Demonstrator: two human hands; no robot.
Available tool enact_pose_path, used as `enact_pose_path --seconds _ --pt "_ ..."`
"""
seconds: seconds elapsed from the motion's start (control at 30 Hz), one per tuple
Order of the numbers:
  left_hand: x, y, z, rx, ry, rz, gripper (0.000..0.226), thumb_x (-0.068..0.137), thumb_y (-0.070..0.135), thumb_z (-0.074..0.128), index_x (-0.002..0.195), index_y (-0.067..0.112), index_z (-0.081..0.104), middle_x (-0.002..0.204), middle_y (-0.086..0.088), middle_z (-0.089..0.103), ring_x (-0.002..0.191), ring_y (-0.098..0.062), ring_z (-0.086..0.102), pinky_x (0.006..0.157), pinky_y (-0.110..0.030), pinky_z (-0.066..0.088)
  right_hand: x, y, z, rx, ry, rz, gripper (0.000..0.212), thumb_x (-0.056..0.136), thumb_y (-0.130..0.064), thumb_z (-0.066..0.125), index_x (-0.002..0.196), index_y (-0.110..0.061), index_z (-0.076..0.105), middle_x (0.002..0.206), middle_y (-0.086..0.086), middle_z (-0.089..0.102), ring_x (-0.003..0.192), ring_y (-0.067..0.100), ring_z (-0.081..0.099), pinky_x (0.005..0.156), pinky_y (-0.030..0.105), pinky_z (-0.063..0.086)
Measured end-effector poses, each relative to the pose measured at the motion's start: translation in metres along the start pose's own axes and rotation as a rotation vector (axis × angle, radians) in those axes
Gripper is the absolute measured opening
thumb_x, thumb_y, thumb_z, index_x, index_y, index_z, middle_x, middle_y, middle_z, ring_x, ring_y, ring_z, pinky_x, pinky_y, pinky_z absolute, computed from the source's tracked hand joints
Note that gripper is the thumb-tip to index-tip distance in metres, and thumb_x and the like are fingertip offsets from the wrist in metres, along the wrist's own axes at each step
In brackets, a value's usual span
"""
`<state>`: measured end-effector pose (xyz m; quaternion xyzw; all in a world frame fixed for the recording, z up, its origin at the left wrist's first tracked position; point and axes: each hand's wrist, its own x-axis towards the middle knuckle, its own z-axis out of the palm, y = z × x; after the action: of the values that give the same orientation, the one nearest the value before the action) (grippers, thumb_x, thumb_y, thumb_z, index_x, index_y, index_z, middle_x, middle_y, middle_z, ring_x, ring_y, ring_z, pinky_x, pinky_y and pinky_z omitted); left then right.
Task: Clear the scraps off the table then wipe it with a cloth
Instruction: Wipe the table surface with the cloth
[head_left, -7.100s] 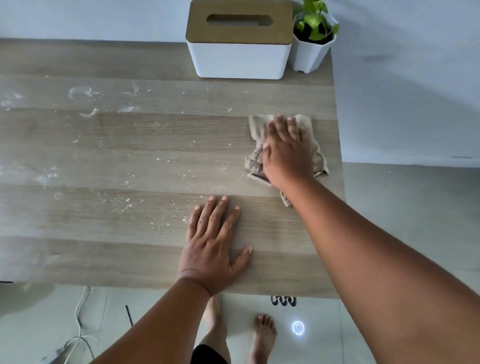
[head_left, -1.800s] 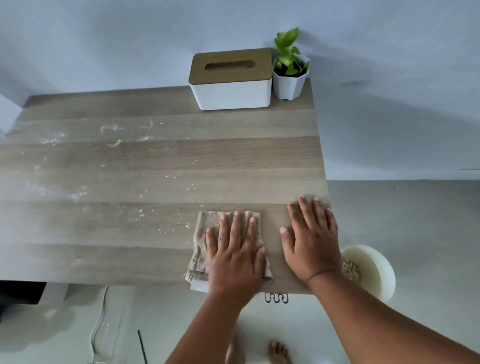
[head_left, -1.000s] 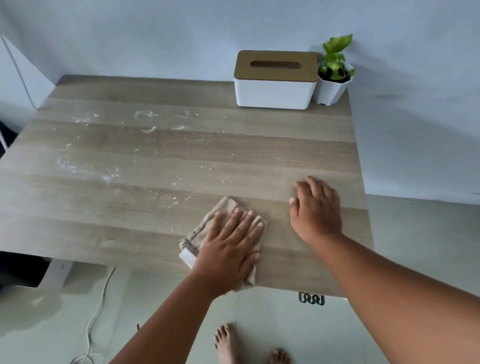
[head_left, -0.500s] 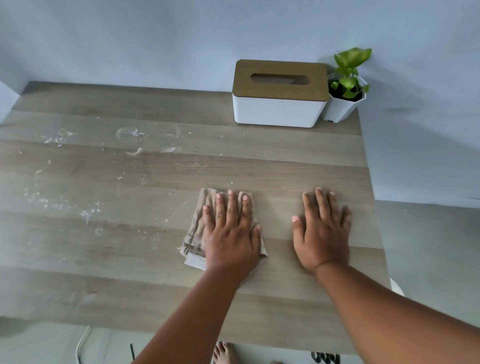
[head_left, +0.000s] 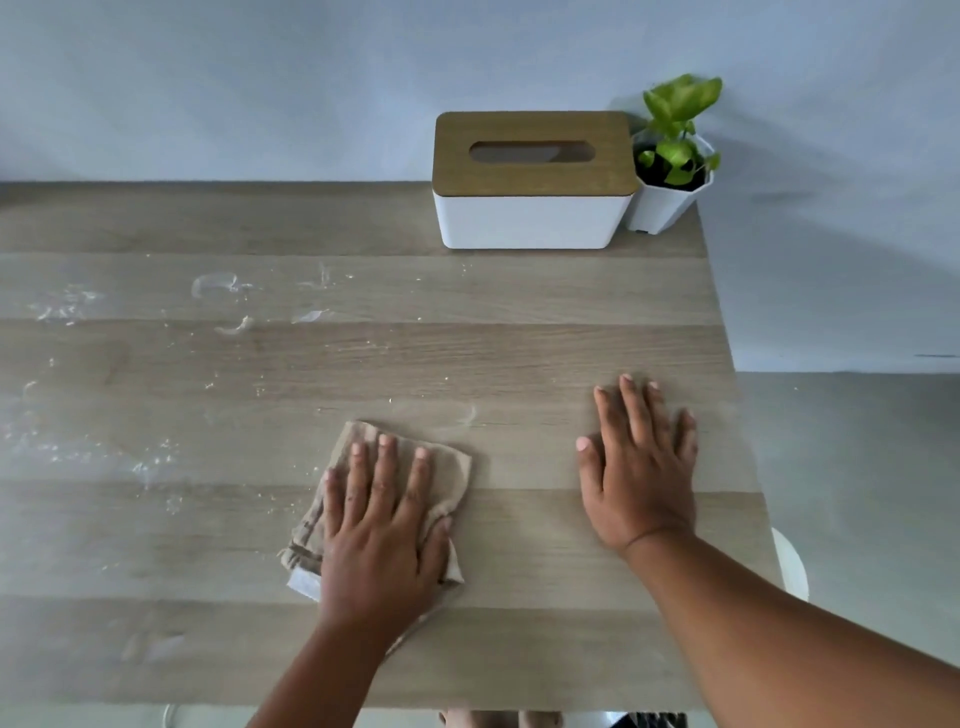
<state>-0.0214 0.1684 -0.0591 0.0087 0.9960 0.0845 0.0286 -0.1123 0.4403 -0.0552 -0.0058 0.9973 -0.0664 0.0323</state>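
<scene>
From the head view, the folded beige woven cloth (head_left: 400, 486) lies near the front of the pale wood-grain worktop (head_left: 519, 358), pinned flat under the left hand (head_left: 382, 525), fingers straight. The right hand (head_left: 636, 467) rests flat beside it, fingers spread. Soft and light, the cloth would likely bunch unless pressed by the palm. White smears (head_left: 223, 306) remain to the left; a plain wall rises behind.

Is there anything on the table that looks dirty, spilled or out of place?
Yes. White smears and crumbs cover the left half of the table, not yet wiped. The left hand presses the cloth flat; the right hand rests on the cleaner side. The tissue box and plant stand upright.
</scene>
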Motion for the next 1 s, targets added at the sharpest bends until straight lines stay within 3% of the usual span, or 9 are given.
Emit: enact_pose_path --seconds 0.1,0.17,0.27,0.37,0.47,0.6,0.77,0.83,1.0 --pt "0.037 0.006 -0.004 0.010 -0.023 -0.223 0.066 0.103 0.052 0.023 0.165 0.031 0.017 0.174 -0.010 0.007 0.161 -0.034 -0.006 0.127 -0.061 0.003 0.000 0.001 0.001 0.000 0.006 -0.003 0.065 0.100 -0.050 0.029 0.160 -0.024 0.035 0.172 0.004 0.019 0.160 0.030 0.010 0.125 0.062 0.008" --pt "0.070 0.023 -0.005 -0.030 -0.056 -0.266 0.065 0.102 0.052 0.016 0.165 0.037 0.006 0.174 -0.004 -0.004 0.159 -0.029 -0.017 0.128 -0.056 -0.006 0.000 0.000 0.002 0.001 0.016 -0.005 0.065 0.100 -0.050 0.030 0.159 -0.023 0.036 0.172 0.004 0.020 0.160 0.030 0.012 0.125 0.063 0.009" --pt "0.096 0.057 -0.001 -0.040 -0.099 -0.057 0.065 0.102 0.049 0.018 0.165 0.035 0.006 0.174 -0.002 -0.005 0.159 -0.025 -0.019 0.128 -0.054 -0.005 0.000 0.000 0.003 0.003 0.023 -0.001 0.065 0.099 -0.050 0.032 0.158 -0.023 0.038 0.171 0.004 0.023 0.159 0.031 0.014 0.124 0.064 0.011" --pt "0.072 0.075 0.004 -0.031 -0.092 0.226 0.066 0.100 0.044 0.035 0.164 0.029 0.026 0.173 -0.006 0.014 0.161 -0.028 -0.002 0.127 -0.059 0.008 0.001 0.000 0.002 0.000 0.018 -0.004 0.065 0.099 -0.051 0.030 0.158 -0.024 0.038 0.171 0.004 0.022 0.159 0.031 0.014 0.124 0.063 0.011" --pt "0.033 0.049 0.006 -0.033 -0.085 0.310 0.066 0.099 0.043 0.045 0.162 0.027 0.033 0.172 -0.006 0.020 0.161 -0.028 0.006 0.125 -0.061 0.018 0.000 0.001 0.000 0.001 0.010 0.002 0.066 0.099 -0.051 0.030 0.159 -0.024 0.037 0.171 0.004 0.022 0.159 0.031 0.013 0.125 0.063 0.010" --pt "0.033 0.000 -0.004 -0.005 -0.059 0.139 0.067 0.097 0.045 0.041 0.161 0.026 0.035 0.172 -0.008 0.020 0.161 -0.031 0.009 0.124 -0.063 0.018 0.000 0.000 0.001 0.004 0.011 0.002 0.064 0.100 -0.049 0.030 0.159 -0.023 0.036 0.171 0.005 0.021 0.160 0.030 0.011 0.125 0.063 0.010" --pt "0.119 0.008 -0.011 -0.031 -0.063 -0.252 0.070 0.099 0.052 0.019 0.166 0.032 0.015 0.175 -0.006 0.003 0.161 -0.027 -0.008 0.129 -0.053 -0.005 0.000 0.002 0.005 -0.008 0.043 -0.009 0.065 0.099 -0.048 0.033 0.158 -0.022 0.038 0.170 0.006 0.024 0.159 0.032 0.015 0.124 0.064 0.012" --pt "0.144 0.032 -0.010 -0.041 -0.066 -0.141 0.070 0.098 0.049 0.023 0.165 0.030 0.017 0.174 -0.003 0.007 0.161 -0.025 -0.006 0.129 -0.052 -0.004 0.001 0.001 0.005 -0.011 0.049 -0.010 0.065 0.099 -0.048 0.033 0.158 -0.023 0.037 0.170 0.006 0.024 0.159 0.032 0.015 0.124 0.064 0.013" --pt "0.110 0.083 -0.002 -0.029 -0.084 0.415 0.065 0.095 0.041 0.040 0.159 0.026 0.042 0.169 -0.004 0.031 0.160 -0.028 0.015 0.128 -0.057 0.013 0.001 0.001 0.004 -0.011 0.062 -0.016 0.063 0.098 -0.047 0.032 0.156 -0.023 0.040 0.169 0.005 0.026 0.158 0.032 0.018 0.123 0.064 0.014"
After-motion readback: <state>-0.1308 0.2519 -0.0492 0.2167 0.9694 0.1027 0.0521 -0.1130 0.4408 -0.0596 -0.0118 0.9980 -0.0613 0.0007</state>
